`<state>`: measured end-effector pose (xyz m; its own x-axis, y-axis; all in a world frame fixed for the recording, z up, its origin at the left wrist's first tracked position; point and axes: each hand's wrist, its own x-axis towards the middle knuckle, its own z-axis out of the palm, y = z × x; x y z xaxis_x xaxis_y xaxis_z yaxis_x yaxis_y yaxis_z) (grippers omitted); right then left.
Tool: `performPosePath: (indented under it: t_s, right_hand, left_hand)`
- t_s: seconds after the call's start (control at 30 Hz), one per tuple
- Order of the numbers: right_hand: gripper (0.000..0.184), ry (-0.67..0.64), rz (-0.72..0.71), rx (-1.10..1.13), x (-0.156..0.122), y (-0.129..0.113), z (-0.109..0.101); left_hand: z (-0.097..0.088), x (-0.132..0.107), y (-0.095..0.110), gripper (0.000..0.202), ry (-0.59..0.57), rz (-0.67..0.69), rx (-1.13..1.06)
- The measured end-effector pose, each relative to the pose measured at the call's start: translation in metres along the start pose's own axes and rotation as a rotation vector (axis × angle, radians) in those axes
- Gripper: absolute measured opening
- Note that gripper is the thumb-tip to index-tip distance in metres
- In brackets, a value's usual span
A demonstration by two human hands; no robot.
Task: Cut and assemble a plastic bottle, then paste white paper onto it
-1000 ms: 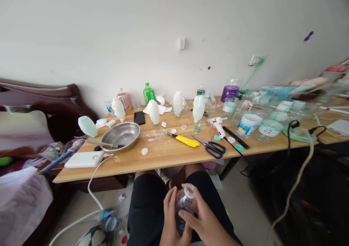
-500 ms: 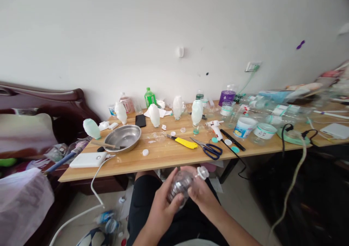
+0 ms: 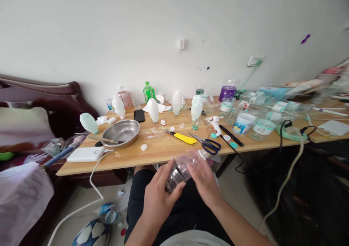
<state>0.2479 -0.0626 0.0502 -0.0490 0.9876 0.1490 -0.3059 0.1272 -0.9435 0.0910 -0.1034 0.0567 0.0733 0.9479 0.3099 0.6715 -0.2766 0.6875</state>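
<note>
Over my lap, at the table's front edge, I hold a clear plastic bottle (image 3: 182,169) tilted with its neck up to the right. My left hand (image 3: 160,191) is wrapped round the bottle's lower part, thumb in front. Around its upper part, just below the neck, my right hand (image 3: 203,178) closes with its fingers on the side. The neck end is whitish; I cannot tell whether a cap is on it. Beyond the bottle, scissors with dark blue handles (image 3: 211,146) and a yellow utility knife (image 3: 184,138) lie on the table.
On the wooden table (image 3: 131,160) stand a metal bowl (image 3: 133,133), several white wrapped forms (image 3: 153,111), a glue gun (image 3: 215,124), a white tub (image 3: 243,123) and several clear bottles (image 3: 283,109). A power bank (image 3: 85,154) with a white cable sits front left.
The bottle and both hands have risen slightly toward the table edge. My right hand's fingers have shifted along the bottle's upper part. The camera view has moved slightly.
</note>
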Motion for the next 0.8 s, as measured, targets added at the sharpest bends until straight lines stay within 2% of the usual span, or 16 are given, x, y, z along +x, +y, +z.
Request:
performPosePath:
  t_s: [0.13,0.33,0.5,0.7,0.8]
  right_hand:
    - [0.051,-0.023,0.017,-0.038,-0.002,0.005,-0.003]
    - [0.049,-0.083,0.059,0.073,-0.001,0.004,-0.006]
    - [0.056,-0.047,0.082,-0.022,-0.001,0.002,-0.005]
    - [0.056,-0.077,0.078,0.011,-0.003,0.008,-0.001]
    - [0.052,-0.051,0.097,0.008,-0.004,0.013,0.001]
  left_hand:
    - [-0.004,0.003,0.000,0.065,-0.003,0.045,0.049]
    - [-0.001,0.004,-0.001,0.068,-0.024,0.018,0.038]
    - [0.001,0.004,-0.003,0.069,-0.024,0.000,0.059]
    - [0.003,0.003,-0.003,0.066,-0.011,-0.017,0.038]
    - [0.005,0.000,-0.005,0.065,0.005,-0.014,0.028]
